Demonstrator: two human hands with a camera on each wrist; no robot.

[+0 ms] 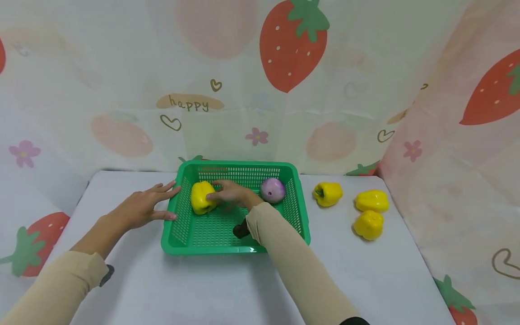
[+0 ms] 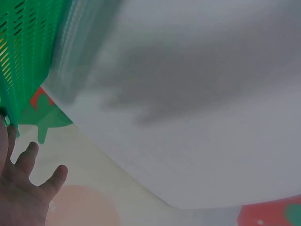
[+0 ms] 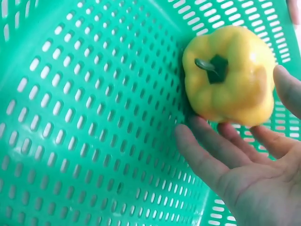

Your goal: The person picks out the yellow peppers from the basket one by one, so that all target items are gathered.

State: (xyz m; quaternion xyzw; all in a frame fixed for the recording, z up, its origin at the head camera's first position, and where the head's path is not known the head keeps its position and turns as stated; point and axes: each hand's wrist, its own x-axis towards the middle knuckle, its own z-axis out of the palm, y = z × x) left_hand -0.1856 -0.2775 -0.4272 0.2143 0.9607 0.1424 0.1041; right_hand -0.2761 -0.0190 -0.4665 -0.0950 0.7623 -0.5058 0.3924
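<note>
A yellow bell pepper (image 1: 201, 197) lies at the left end of the green basket (image 1: 239, 249). Beside it my right hand (image 1: 233, 194) reaches into the basket. In the right wrist view its fingers (image 3: 211, 162) are spread along the pepper's lower side and the thumb stands by its right side; whether they touch it, I cannot tell. My left hand (image 1: 142, 205) has its fingers extended, with fingertips at the basket's left rim. A purple round onion-like vegetable (image 1: 272, 190) sits at the basket's right end, beyond my right wrist.
Right of the basket, three more yellow peppers lie on the white table (image 1: 345, 280): one pepper (image 1: 327, 194) near the basket, then a pepper (image 1: 372, 201) and another pepper (image 1: 369, 225) close together. A strawberry-print cloth (image 1: 243, 58) hangs behind and at the sides.
</note>
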